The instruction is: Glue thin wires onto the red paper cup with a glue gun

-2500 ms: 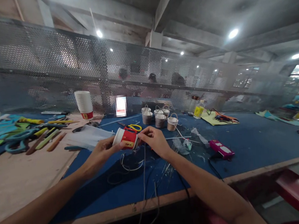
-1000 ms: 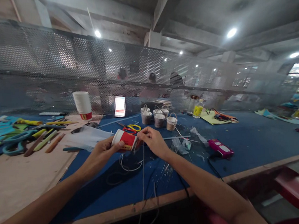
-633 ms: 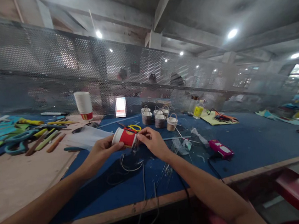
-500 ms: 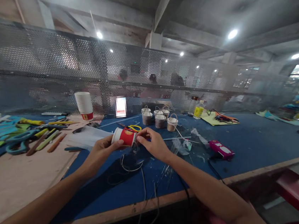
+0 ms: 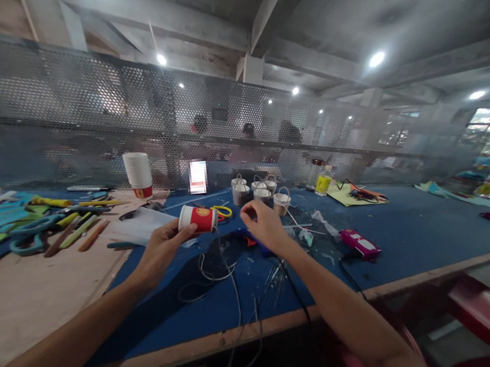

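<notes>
Our left hand (image 5: 161, 252) grips a red paper cup (image 5: 197, 218), held on its side above the blue desk (image 5: 408, 236), fingers wrapped round its wall. Our right hand (image 5: 263, 223) hovers just beside the cup's base, thumb and forefinger pinched together; whether they hold the thin wire (image 5: 233, 278) hanging below the cup, we cannot tell. Behind the cup lie yellow scissors (image 5: 221, 211) and small pails (image 5: 258, 191). A pink tool (image 5: 360, 243) lies to the right.
</notes>
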Demonstrator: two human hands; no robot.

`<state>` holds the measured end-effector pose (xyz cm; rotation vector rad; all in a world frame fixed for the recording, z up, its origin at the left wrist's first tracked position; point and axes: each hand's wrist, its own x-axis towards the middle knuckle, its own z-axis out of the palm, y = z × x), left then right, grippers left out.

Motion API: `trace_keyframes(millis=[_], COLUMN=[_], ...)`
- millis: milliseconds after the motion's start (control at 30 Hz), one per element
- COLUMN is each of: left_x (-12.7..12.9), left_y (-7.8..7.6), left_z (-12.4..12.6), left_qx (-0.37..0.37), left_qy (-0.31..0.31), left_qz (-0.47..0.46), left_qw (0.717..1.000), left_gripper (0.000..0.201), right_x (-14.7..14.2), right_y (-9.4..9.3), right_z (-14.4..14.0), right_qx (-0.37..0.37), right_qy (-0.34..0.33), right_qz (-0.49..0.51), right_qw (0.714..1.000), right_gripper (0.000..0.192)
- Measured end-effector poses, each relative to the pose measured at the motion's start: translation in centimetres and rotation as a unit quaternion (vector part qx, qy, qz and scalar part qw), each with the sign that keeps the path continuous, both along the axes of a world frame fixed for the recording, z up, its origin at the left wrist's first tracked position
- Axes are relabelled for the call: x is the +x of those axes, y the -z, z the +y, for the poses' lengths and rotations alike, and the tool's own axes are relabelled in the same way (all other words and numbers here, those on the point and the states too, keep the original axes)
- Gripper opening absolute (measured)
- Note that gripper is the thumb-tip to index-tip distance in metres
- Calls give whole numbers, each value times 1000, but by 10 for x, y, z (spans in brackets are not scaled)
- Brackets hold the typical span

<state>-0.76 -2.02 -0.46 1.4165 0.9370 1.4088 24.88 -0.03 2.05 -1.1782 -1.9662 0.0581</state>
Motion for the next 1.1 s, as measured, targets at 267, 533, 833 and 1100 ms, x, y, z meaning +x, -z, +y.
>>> trace_keyframes(millis=[267,533,833,1100], left_x=[3,0,-16,-1], left_y=[2,-6,-10,-11], left_z=[2,1,7,13], left_qx=[-8,-11,-30,-39], left_qy=[3,-27,-77,-48], left_qz=[-32,-44,-69,-83], left_qw=[999,999,994,995], left_gripper=[38,37,38,36], right_x=[54,44,44,12], right_y=[8,25,14,-12], right_z=[-12,2,-4,-19], right_qx=[-236,-287,-294,-301], right_qy=[147,103,45,-219], right_qz=[-245,-171,77,394], right_qw=[929,937,952,840], right_gripper=[45,39,35,35])
